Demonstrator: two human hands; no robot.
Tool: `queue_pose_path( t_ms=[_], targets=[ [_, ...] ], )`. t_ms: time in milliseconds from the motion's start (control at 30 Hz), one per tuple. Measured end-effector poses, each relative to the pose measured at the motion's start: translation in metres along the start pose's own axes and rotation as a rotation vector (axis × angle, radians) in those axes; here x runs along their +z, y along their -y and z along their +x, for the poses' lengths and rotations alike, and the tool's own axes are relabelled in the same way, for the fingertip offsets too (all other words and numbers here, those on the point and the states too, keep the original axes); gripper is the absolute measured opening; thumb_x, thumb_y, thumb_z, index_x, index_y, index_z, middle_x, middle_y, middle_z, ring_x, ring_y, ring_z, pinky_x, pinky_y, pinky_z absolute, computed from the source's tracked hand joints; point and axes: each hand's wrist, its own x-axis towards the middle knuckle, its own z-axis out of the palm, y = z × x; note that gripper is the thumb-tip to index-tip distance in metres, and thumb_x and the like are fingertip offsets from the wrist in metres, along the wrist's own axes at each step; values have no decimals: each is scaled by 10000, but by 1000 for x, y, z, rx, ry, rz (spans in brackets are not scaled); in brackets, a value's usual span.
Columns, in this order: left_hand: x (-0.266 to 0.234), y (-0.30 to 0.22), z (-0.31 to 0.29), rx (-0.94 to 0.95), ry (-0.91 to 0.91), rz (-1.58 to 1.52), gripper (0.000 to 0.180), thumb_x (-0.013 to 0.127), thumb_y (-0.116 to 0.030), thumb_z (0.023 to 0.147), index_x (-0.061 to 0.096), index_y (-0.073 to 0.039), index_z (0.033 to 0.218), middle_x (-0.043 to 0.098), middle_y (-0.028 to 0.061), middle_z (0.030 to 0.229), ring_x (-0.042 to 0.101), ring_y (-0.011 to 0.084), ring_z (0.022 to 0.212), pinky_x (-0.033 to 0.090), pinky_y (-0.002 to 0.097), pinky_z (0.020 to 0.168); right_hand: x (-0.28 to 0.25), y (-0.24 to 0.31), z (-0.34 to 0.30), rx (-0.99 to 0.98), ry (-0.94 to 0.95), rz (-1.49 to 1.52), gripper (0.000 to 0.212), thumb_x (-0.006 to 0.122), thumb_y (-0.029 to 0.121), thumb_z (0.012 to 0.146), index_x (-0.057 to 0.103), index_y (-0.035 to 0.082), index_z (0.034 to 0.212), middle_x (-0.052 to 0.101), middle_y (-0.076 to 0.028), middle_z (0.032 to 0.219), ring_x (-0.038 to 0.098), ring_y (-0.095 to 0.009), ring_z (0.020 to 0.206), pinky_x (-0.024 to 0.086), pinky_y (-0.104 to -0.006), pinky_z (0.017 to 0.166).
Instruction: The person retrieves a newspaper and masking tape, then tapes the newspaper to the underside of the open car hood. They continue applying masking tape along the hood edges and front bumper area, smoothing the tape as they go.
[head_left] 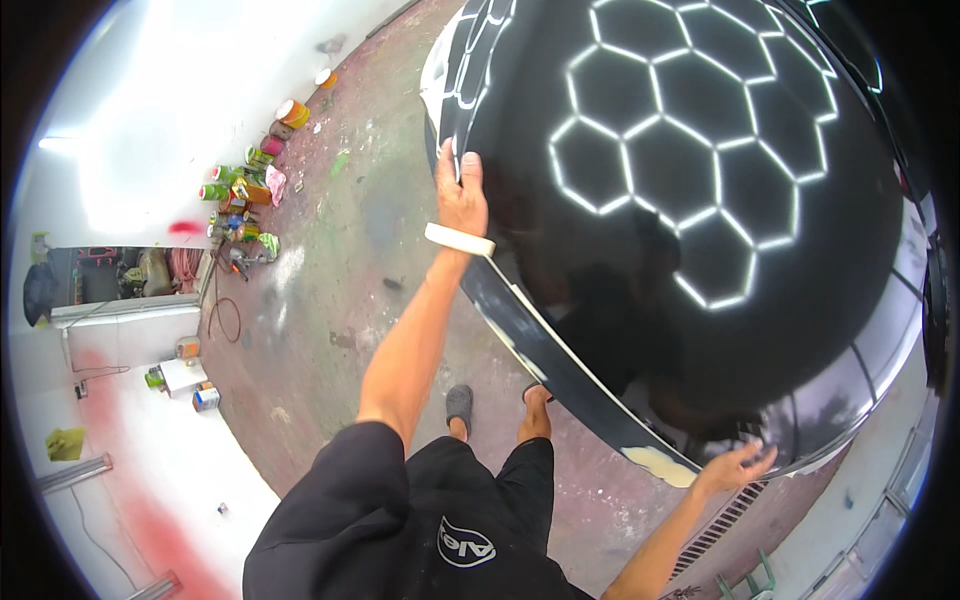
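A large glossy black car body panel (620, 310) curves across the right side. Pale tape (590, 372) runs along its near edge, above a dull dark lower strip with cream patches. My left hand (462, 198) lies at the panel's left edge, thumb and fingers stretched out and apart. Around that wrist hangs a cream roll of masking tape (460, 240). Lower right, my right hand (735, 468) reaches to the panel's near corner. Its fingers are extended and spread against the shiny surface, and I see nothing held in them.
Bright hexagonal lights reflect in the panel. Several paint cans (240, 190) line the wall at the left, with a hose loop (225, 318) below them. A white box (184, 376) and a tin (206, 397) sit farther down. A floor grate (715, 530) runs beneath my right forearm.
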Motion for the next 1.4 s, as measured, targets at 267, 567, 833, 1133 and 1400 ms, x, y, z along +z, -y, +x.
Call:
queue_pose_path(
  t_ms=[267, 567, 833, 1133, 1400],
  targets=[
    [11, -152, -157, -503, 341, -1031, 587, 497, -407, 1173, 369, -49, 1622, 638, 230, 1414, 695, 315, 1242, 538, 463, 1094, -6, 288, -221, 740, 1312, 1583, 962, 757, 605, 983, 410, -21, 1626, 557, -170, 1580, 591, -269, 1409, 471, -450, 1186],
    [19, -17, -27, 43, -182, 19, 644, 638, -356, 1097, 460, 55, 1559, 606, 299, 1463, 600, 409, 1370, 446, 474, 1190, -30, 253, -272, 245, 1111, 886, 569, 686, 306, 1077, 553, -33, 1514, 639, -169, 1462, 652, -217, 1123, 536, -361, 994],
    [22, 81, 14, 32, 101, 572, 885, 296, -647, 1133, 265, 28, 1706, 270, 272, 1770, 214, 395, 1665, 136, 547, 1349, -26, -133, 0, 518, -41, -91, 941, 396, 625, 1129, 226, -123, 1675, 228, -307, 1768, 284, -387, 1636, 208, -439, 1350],
    [22, 68, 24, -23, 102, 575, 843, 321, -529, 1130, 256, 111, 1675, 272, 308, 1756, 197, 416, 1666, 120, 494, 1361, 41, -177, 48, 647, -24, -148, 807, 365, 500, 1118, 421, -173, 1561, 414, -352, 1661, 444, -452, 1531, 337, -485, 1289],
    [13, 68, 38, -91, 282, 421, 849, 279, -566, 1145, 243, 83, 1691, 163, 287, 1796, 125, 407, 1681, 96, 532, 1356, -17, -256, 18, 567, 252, 326, 920, 331, 656, 1134, 307, -90, 1671, 345, -268, 1740, 342, -348, 1613, 260, -423, 1317]
  ],
)
